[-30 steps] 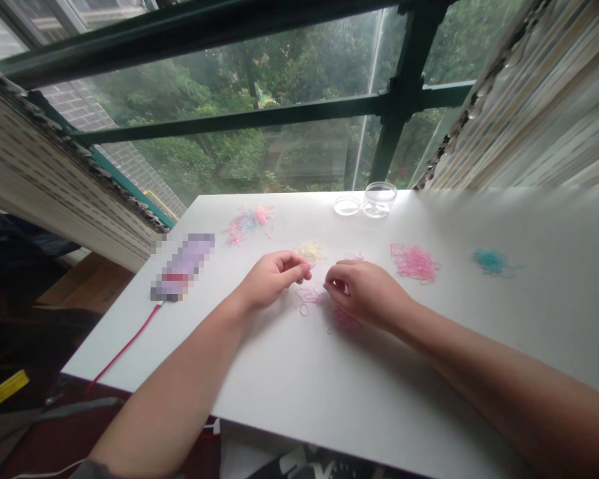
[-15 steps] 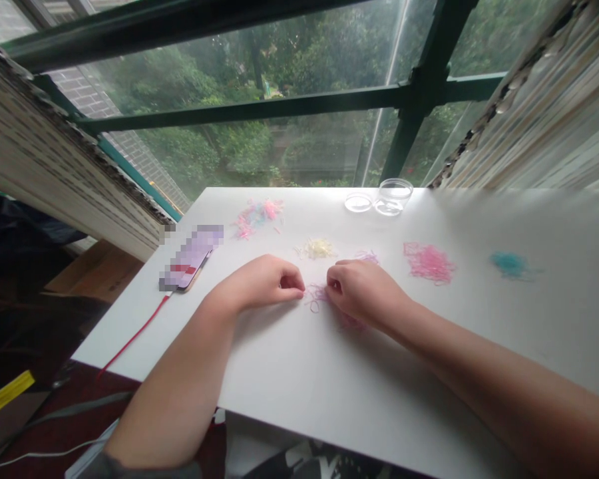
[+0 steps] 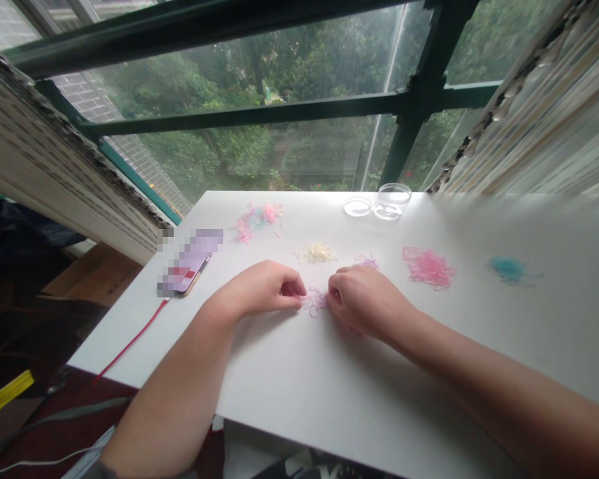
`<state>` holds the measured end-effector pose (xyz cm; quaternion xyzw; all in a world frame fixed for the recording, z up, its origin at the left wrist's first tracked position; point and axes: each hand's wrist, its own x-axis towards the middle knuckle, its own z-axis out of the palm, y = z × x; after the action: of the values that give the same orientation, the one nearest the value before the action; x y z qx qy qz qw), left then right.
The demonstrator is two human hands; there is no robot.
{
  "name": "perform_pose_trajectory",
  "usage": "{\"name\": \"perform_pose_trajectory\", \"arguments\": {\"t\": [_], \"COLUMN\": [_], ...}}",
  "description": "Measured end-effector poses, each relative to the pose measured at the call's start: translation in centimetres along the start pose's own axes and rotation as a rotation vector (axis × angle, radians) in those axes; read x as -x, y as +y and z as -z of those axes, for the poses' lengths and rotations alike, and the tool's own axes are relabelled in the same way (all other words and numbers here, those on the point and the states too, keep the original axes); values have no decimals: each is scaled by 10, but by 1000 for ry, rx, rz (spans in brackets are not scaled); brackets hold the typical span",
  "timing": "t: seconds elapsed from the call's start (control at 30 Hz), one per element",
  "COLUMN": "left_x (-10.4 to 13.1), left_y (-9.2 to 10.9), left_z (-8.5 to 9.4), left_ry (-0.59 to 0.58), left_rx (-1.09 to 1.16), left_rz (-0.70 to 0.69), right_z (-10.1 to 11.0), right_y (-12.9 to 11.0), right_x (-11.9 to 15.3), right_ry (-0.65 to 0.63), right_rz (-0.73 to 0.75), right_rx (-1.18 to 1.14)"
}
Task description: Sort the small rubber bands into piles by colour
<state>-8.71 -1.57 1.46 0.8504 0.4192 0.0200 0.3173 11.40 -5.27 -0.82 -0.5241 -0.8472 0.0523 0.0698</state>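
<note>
Grip: left hand nearly closed, thumb and fingertips drawn together at the left edge of the pink-purple bands; whether a band is pinched can't be told. Right hand curled into a loose fist over the right side of the same bands; its fingertips are mostly hidden, so contents can't be told either.

Vs. 1 s ago: left fingertips have been lowered from above the bands to table level, and the left wrist is now sharply bent. Right fingers have been curled in further; the gap between thumb and index has mostly been closed up. Piles have been left where they were.

Pose: forearms brought in from both sides, knuckles up, fingertips facing each other across the bands.

Bands are spread on the white table, nearer the person than the yellow pile and the lilac pile.
</note>
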Motion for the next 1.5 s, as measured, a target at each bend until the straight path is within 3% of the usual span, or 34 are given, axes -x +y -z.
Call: {"name": "perform_pose_trajectory", "arguments": {"t": [0.2, 0.43, 0.8, 0.97, 1.1, 1.23, 1.5], "left_x": [-1, -2, 1, 3, 4, 4, 4], "left_y": [-1, -4, -1, 2, 5, 5, 5], "left_z": [1, 0, 0, -3, -5, -4, 0], "left_ry": [5, 7, -33, -32, -22, -13, -42], "left_rx": [1, -27, -27, -39, -47, -71, -55], "left_rz": [-11, -37, 17, 14, 11, 18, 47], "right_z": [-3, -6, 18, 15, 11, 9, 6], "right_y": [-2, 5, 28, 35, 38, 40, 40], "right_x": [1, -4, -6, -3, -2, -3, 0], "right_ry": [25, 22, -111, -200, -186, -150, -139], "right_rz": [38, -12, -156, -146, -138, -153, -146], "right_rx": [62, -58, -692, -1187, -1408, -1503, -1468]}}
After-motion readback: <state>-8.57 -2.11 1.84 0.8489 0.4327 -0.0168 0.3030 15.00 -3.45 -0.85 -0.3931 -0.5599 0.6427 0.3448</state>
